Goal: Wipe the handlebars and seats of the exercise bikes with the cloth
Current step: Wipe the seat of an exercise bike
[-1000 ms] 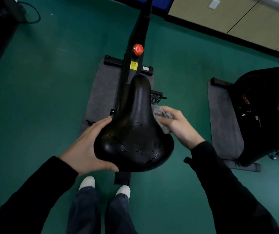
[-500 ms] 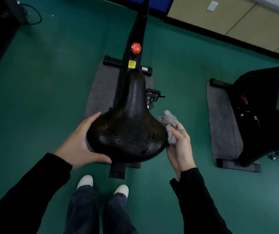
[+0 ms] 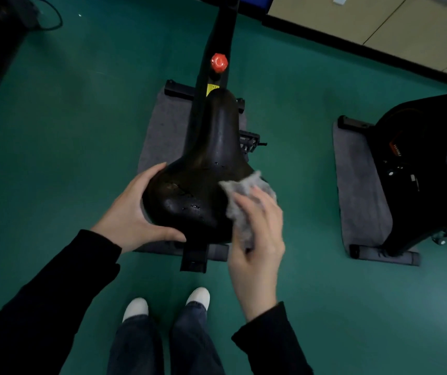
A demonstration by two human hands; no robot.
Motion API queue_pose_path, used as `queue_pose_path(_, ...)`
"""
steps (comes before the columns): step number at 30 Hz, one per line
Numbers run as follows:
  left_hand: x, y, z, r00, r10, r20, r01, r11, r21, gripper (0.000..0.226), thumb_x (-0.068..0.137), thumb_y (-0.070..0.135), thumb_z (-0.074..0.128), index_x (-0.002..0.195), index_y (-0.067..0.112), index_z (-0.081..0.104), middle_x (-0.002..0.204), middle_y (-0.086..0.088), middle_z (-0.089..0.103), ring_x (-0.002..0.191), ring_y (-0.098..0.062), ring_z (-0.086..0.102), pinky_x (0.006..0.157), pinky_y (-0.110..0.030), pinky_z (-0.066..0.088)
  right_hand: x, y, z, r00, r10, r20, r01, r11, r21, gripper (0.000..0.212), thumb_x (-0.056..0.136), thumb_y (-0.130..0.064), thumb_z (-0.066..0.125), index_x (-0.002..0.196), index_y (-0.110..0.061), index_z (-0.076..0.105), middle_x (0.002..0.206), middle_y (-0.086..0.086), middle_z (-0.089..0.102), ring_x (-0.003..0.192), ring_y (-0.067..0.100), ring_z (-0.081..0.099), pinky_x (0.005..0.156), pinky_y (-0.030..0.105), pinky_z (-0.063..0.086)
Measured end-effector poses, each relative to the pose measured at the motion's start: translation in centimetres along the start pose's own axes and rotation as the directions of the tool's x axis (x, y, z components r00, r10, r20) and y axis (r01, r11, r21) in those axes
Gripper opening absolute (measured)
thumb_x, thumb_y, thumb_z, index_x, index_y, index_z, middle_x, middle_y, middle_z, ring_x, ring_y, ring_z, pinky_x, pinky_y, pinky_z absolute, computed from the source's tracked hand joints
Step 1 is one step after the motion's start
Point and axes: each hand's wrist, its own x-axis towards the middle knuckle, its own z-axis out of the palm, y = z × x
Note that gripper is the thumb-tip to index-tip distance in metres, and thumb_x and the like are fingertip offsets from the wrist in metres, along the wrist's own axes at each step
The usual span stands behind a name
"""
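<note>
The right hand (image 3: 257, 239), grasping the grey cloth (image 3: 240, 193), has come up from beside the seat (image 3: 203, 163) onto its rear right edge, while the left hand (image 3: 133, 212) still clasps the rear left edge, so wiping the seat's top looks underway.

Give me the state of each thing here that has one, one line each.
seat, shiny flecks on its wide rear part
cloth, bunched, pressed against the seat's right edge
left hand, grips the seat's left rear edge
right hand, holds the cloth against the seat
second bike, upright on its mat, untouched
</note>
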Motion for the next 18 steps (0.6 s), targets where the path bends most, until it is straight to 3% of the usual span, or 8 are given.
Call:
queue_pose_path(2,-0.1,0.1,0.0,1.000,0.009,0.001,-0.009,1.000,0.020,0.126,0.030,0.046,0.083,0.143,0.025,0.032,0.143,0.006,0.041,0.131,-0.004,0.038,0.103,-0.011,0.026,0.4,-0.6,0.1,0.979,-0.119,0.163,0.135,0.987,-0.091,0.057,0.067,0.012,0.052,0.120,-0.008,0.062,0.130,0.008,0.052,0.132,0.021,0.040,0.114,0.036,0.029)
queue_pose_path(4,-0.2,0.2,0.1,1.000,0.020,-0.001,-0.020,0.999,0.025,0.125,0.031,0.047,0.082,0.142,0.027,0.031,0.142,0.008,0.039,0.129,-0.001,0.036,0.100,-0.004,0.024,1.2,-0.4,-0.5,0.971,-0.110,0.210,0.144,0.978,-0.154,0.056,0.069,0.009,0.048,0.121,-0.006,0.061,0.128,0.010,0.053,0.129,0.023,0.041,0.114,0.035,0.029)
queue_pose_path(6,-0.2,0.2,0.1,1.000,0.030,-0.002,-0.030,0.999,0.023,0.125,0.030,0.051,0.081,0.142,0.029,0.031,0.141,0.010,0.039,0.129,-0.001,0.035,0.102,-0.007,0.024,2.6,0.4,-1.5,0.993,0.042,0.114,-0.021,0.982,-0.185,0.047,0.078,0.010,0.047,0.120,-0.005,0.061,0.124,0.011,0.055,0.123,0.023,0.046,0.111,0.037,0.033)
queue_pose_path(9,-0.1,0.0,-0.1,1.000,0.031,0.003,-0.031,0.999,0.023,0.123,0.031,0.054,0.081,0.141,0.032,0.031,0.142,0.011,0.037,0.131,-0.003,0.033,0.107,-0.020,0.024,4.0,0.5,-1.9,0.954,0.297,-0.030,-0.298,0.951,-0.078,0.033,0.088,0.007,0.055,0.118,-0.004,0.062,0.119,0.009,0.058,0.115,0.021,0.053,0.103,0.037,0.039)
queue_pose_path(11,0.0,-0.2,-0.1,0.999,0.046,0.009,-0.047,0.999,0.027,0.124,0.032,0.055,0.086,0.139,0.034,0.029,0.141,0.012,0.036,0.131,-0.003,0.033,0.106,-0.020,0.024,3.5,-0.7,-1.1,0.976,0.218,0.014,-0.214,0.967,-0.140,0.037,0.083,0.011,0.054,0.116,-0.003,0.062,0.120,0.010,0.058,0.118,0.021,0.050,0.107,0.031,0.036)
queue_pose_path(13,0.0,-0.5,0.0,0.998,0.057,0.001,-0.057,0.998,0.036,0.124,0.031,0.058,0.089,0.137,0.036,0.029,0.140,0.012,0.036,0.131,-0.004,0.033,0.107,-0.020,0.024,2.7,-2.1,-0.3,0.986,0.043,0.161,-0.008,0.977,-0.212,0.048,0.074,0.013,0.051,0.116,-0.006,0.063,0.123,0.009,0.056,0.121,0.018,0.045,0.109,0.025,0.030)
queue_pose_path(15,0.1,-0.6,0.1,0.998,0.056,-0.011,-0.056,0.998,0.030,0.122,0.031,0.062,0.081,0.138,0.036,0.029,0.141,0.009,0.037,0.132,-0.006,0.034,0.110,-0.024,0.025,3.9,-2.4,0.1,0.974,0.018,0.226,0.032,0.976,-0.215,0.052,0.073,0.014,0.050,0.119,-0.006,0.062,0.125,0.009,0.056,0.124,0.019,0.044,0.110,0.024,0.029)
queue_pose_path(18,0.0,-0.9,0.2,0.999,0.048,-0.017,-0.048,0.999,0.021,0.125,0.032,0.064,0.078,0.142,0.032,0.028,0.145,0.004,0.035,0.135,-0.010,0.032,0.114,-0.034,0.026,7.4,-2.3,0.4,0.963,0.258,0.071,-0.241,0.951,-0.195,0.042,0.085,0.010,0.051,0.123,-0.005,0.060,0.125,0.011,0.058,0.121,0.023,0.051,0.104,0.023,0.035)
